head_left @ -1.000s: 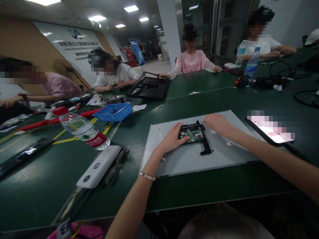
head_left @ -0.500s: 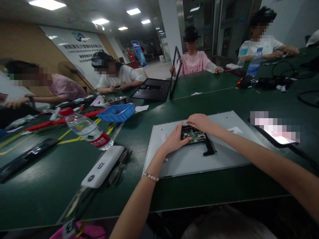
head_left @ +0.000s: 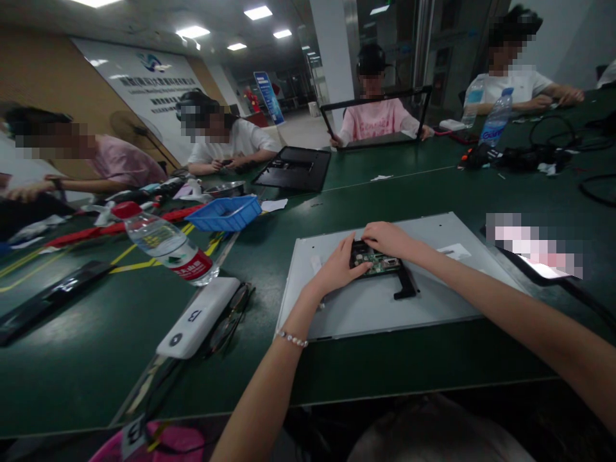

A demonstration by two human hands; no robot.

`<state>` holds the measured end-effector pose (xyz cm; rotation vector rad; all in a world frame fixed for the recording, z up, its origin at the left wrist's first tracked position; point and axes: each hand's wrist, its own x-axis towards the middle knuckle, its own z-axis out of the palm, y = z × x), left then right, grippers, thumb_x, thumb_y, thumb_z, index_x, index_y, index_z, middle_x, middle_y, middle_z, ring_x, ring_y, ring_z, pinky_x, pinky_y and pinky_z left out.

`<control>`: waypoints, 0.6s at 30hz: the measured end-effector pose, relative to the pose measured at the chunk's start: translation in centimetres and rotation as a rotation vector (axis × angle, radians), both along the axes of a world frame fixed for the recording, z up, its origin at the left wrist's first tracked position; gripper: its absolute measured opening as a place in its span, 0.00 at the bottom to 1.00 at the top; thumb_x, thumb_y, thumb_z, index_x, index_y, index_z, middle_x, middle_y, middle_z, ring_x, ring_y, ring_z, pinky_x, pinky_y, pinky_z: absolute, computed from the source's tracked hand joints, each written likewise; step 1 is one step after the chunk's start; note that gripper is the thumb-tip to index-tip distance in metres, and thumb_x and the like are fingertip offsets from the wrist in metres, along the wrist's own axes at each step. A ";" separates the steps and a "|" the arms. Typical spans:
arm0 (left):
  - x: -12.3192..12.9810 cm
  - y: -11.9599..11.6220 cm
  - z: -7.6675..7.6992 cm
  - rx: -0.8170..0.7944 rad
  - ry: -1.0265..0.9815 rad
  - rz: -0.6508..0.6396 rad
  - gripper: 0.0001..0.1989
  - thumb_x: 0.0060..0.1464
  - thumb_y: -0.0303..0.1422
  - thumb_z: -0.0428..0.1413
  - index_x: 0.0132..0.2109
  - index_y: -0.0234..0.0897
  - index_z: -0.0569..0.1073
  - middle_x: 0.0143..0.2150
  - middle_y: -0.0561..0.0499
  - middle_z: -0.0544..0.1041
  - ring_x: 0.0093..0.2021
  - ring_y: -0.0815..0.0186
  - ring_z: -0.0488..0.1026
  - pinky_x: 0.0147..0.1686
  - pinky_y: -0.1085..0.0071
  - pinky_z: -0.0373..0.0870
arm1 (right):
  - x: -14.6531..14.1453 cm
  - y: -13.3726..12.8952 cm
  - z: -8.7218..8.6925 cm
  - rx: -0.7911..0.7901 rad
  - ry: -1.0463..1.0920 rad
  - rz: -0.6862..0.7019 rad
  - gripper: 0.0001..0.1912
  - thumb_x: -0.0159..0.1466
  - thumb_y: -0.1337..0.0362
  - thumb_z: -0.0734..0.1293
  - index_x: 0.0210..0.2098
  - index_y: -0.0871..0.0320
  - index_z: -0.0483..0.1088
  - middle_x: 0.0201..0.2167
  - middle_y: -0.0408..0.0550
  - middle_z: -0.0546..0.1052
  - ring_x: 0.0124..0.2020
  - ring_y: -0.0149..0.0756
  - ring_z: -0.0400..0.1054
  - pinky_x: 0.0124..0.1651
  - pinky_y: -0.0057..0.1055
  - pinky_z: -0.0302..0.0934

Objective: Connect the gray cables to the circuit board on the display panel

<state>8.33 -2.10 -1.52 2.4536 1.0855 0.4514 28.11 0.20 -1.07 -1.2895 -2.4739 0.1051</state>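
A pale grey flat panel [head_left: 346,314], like the back of a display, lies on the green table in front of me. On its middle sits a green circuit board [head_left: 381,263] in a black bracket [head_left: 407,285] with an L-shaped arm. My left hand [head_left: 339,266] grips the board's left side, thumb along the near edge and fingers at the far left corner. Over the far edge bends my right hand [head_left: 387,239], its fingers closed and pointing down at the bracket. Whatever those fingertips pinch is hidden.
Left of the panel are a white power bank [head_left: 197,319], glasses [head_left: 231,321], a water bottle [head_left: 168,247] and a blue tray [head_left: 225,213]. A phone [head_left: 534,250] lies right. Across the table, a co-worker holds a black frame [head_left: 378,101] near a black panel [head_left: 292,168].
The co-worker opposite has turned the black frame from edge-on to facing me, now held with both hands. My own hands stay almost still at the board. The view has shifted slightly.
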 end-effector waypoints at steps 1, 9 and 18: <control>0.0 -0.1 0.1 -0.005 0.001 0.004 0.42 0.56 0.49 0.50 0.67 0.32 0.43 0.67 0.36 0.50 0.66 0.52 0.50 0.63 0.56 0.50 | 0.0 0.0 0.0 -0.009 0.008 -0.007 0.12 0.64 0.69 0.60 0.39 0.60 0.75 0.40 0.53 0.75 0.43 0.37 0.68 0.45 0.28 0.57; -0.1 -0.4 0.8 -0.027 -0.006 0.012 0.41 0.56 0.47 0.51 0.67 0.34 0.41 0.68 0.38 0.50 0.66 0.52 0.50 0.64 0.55 0.51 | 0.1 0.2 -0.3 -0.074 0.094 0.006 0.11 0.64 0.69 0.61 0.42 0.60 0.73 0.41 0.53 0.75 0.44 0.38 0.67 0.46 0.31 0.58; -0.7 -0.2 1.1 -0.040 0.019 0.015 0.40 0.57 0.45 0.51 0.67 0.35 0.41 0.68 0.38 0.48 0.67 0.54 0.48 0.64 0.54 0.49 | 0.4 0.5 0.2 -0.121 0.245 0.049 0.12 0.64 0.67 0.61 0.45 0.60 0.72 0.43 0.53 0.75 0.46 0.38 0.67 0.49 0.33 0.59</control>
